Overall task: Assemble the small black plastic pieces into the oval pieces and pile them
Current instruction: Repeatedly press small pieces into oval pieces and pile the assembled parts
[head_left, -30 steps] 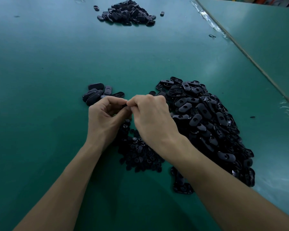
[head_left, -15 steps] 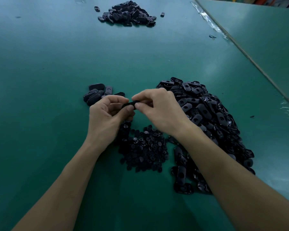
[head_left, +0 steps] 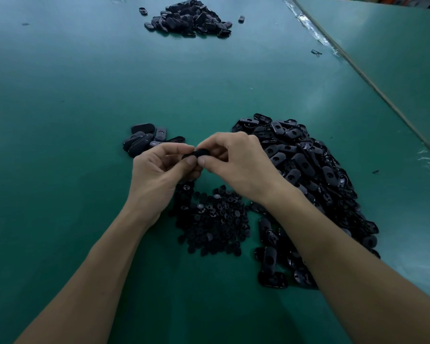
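My left hand [head_left: 159, 173] and my right hand [head_left: 238, 162] meet above the green table, both pinching one black oval piece [head_left: 199, 153] between fingertips and thumbs. Below them lies a heap of small black plastic pieces [head_left: 212, 220]. A large heap of loose oval pieces [head_left: 308, 175] spreads to the right, partly hidden under my right forearm. A small pile of several oval pieces [head_left: 144, 140] sits just left of my hands.
A further pile of black oval pieces [head_left: 189, 19] lies at the far edge of the green table [head_left: 60, 120]. A seam with clear tape [head_left: 310, 33] runs diagonally at the right. Stray bits [head_left: 316, 52] lie near it.
My right hand has lifted off the small-piece heap and shifted right, uncovering that heap. The oval piece now shows between both hands' fingertips.
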A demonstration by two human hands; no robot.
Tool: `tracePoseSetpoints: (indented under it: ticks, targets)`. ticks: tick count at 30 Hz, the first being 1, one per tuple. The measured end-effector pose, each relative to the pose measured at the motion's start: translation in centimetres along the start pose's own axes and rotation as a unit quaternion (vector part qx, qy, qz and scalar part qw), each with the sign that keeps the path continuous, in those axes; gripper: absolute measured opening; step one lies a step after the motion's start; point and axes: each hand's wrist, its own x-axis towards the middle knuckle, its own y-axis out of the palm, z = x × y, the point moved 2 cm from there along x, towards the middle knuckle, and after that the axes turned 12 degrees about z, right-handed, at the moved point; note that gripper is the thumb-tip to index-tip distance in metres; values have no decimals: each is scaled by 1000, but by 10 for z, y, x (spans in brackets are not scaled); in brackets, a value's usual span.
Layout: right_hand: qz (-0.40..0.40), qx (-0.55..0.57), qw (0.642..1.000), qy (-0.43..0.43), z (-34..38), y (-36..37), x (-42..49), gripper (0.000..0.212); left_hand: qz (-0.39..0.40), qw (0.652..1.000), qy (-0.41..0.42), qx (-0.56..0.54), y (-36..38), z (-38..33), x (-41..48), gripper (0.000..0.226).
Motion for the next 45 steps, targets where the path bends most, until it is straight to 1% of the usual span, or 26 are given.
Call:
tracePoseSetpoints:
  ticks: [3,6,9,13,18,22,27,36,39,45]
  targets:
    - [-11,11,1000,-5,-2,0,-1,14,8,1000,2,-7,1,2,0,17]
    - [-59,17,998,-7,-3,1,-3,18,8,1000,1,-2,0,3,0,21]
    - [-97,-43,993,-42,-1,2,-7,17,5,1000,2,-8,1,3,1,19]
    - [-103,-101,986,-82,2,6,-9,16,-2,1000,-2,-29,4,4,1,19]
    - [-107,-102,985,-85,3,8,-9,14,-5,999,-9,-52,4,5,1,18]
    - [-89,-64,992,-65,4,10,-5,8,-16,999,-7,-43,4,5,1,19]
    - [-139,34,989,-22,-1,3,-6,5,-33,999,-7,-30,3,3,1,20]
    - [-94,11,995,-14,9,3,-8,14,-22,999,0,-23,4,1,0,22]
    - [-79,20,997,-8,11,4,-7,14,-17,1000,4,-16,5,-1,0,23]
    - [-77,28,997,16,9,6,-6,11,-18,1000,3,2,6,-3,-1,21]
